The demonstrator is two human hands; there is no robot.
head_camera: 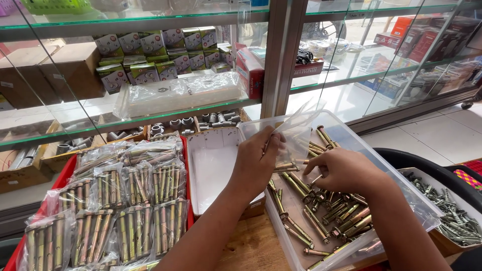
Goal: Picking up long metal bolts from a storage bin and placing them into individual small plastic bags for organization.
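Both hands are working close together over a clear plastic tub (351,131) of loose brass-coloured metal anchor bolts (326,211). Left hand (258,160) is pinching the mouth of a small clear plastic bag (296,131), fingers curled around its edge, so the bag is standing up just above the tub. Right hand (341,169) is lying just beside the left, fingers bent down and closing on a few bolts at the bag's lower end; whether those bolts are inside the bag I cannot tell.

Just left of the left hand a white open cardboard box (213,165) is sitting on the wooden table (251,246). Further left of it, a red tray (60,176) is carrying rows of clear bags packed with bolts (125,200), each bag flat and upright-stacked against its neighbours. Right of the right hand, a black-rimmed bin with a white tray of grey screws (452,216) is showing at the edge.

Beyond the hands, behind glass shelves (150,116), small green-and-white cardboard boxes (150,55) are standing in stacked rows, a long clear-wrapped white packet (181,94) is lying below them, and a red box (249,73) is leaning at the shelf's end. Brown cardboard cartons (60,70) are sitting farther left.

The bolts in the tub are long and slim, gold-toned, with nuts near one end, and are lying crisscrossed.
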